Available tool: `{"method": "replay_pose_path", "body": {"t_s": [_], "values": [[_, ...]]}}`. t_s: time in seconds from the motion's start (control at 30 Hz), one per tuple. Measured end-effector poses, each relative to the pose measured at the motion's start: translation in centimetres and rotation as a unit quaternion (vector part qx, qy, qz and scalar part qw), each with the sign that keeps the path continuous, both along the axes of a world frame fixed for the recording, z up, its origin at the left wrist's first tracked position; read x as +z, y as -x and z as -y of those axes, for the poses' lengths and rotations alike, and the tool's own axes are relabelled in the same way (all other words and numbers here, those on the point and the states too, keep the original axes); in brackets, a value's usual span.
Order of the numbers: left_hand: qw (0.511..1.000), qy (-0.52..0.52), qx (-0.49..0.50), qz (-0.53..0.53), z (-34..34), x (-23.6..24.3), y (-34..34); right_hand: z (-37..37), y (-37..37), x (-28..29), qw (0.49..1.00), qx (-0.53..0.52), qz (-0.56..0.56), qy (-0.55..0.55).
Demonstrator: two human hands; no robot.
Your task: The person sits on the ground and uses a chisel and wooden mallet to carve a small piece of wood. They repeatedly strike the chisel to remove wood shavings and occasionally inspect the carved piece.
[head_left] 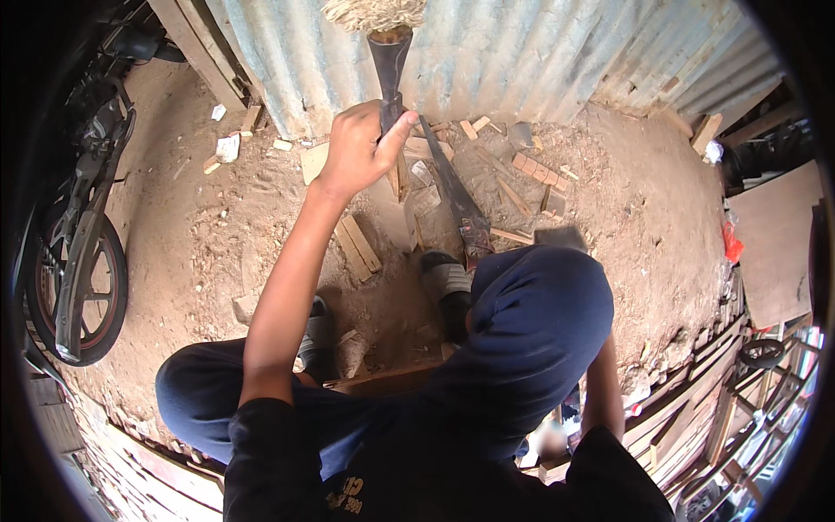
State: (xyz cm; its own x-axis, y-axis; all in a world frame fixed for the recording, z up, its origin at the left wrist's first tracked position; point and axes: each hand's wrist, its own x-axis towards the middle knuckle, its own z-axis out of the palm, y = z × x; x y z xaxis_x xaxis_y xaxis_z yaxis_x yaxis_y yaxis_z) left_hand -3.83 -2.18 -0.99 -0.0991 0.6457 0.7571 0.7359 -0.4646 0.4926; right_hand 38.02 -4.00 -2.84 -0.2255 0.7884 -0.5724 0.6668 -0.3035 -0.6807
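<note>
My left hand (364,143) is closed around a dark tapered holder (389,61), held upright, with a shaggy pale fibrous bundle (374,12) at its top. A strip of light wood (398,178) shows just below the fingers. A long dark tapered piece (450,183) runs beside the hand down to a worn metal part (477,239) near my right foot. My right forearm (602,387) goes down beside my raised knee (544,313); my right hand is hidden behind it.
Wood offcuts (357,248) and scraps lie on the dirt floor (652,209) before a corrugated metal wall (487,52). A motorcycle (83,252) stands at left. At right are a board (770,244), stacked planks (696,409) and a small wheel (761,352).
</note>
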Motion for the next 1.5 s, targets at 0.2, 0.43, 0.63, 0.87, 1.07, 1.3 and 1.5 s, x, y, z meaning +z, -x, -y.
{"method": "replay_pose_path", "body": {"t_s": [0.2, 0.43, 0.63, 0.87, 1.07, 1.3, 1.5], "values": [[1.000, 0.001, -0.004, 0.013, 0.0, 0.1, 0.2, -4.4, 1.9, 17.6, 0.971, 0.012, -0.157, -0.180], [1.000, 0.001, -0.013, 0.015, 0.4, 0.7, -0.1, 0.8, 15.4, 31.6, 0.930, 0.225, -0.151, -0.249], [1.000, -0.004, -0.010, -0.022, 0.4, 0.2, 0.3, 2.2, 17.6, 29.0, 0.907, 0.226, 0.053, -0.351], [1.000, 0.011, -0.002, -0.029, 0.3, 0.0, 0.8, 1.9, 18.1, 29.1, 0.947, 0.186, -0.061, -0.253], [0.998, 0.066, 0.004, -0.009, 0.8, 0.7, 0.3, 1.8, 17.4, 27.2, 0.933, 0.173, -0.029, -0.315], [0.998, 0.056, -0.010, -0.037, 0.5, 1.1, -0.2, 3.1, 17.3, 26.5, 0.879, 0.155, 0.084, -0.444], [0.996, 0.088, -0.005, -0.031, 0.7, 0.9, -0.3, 1.2, 15.4, 28.1, 0.927, 0.175, -0.059, -0.327]]}}
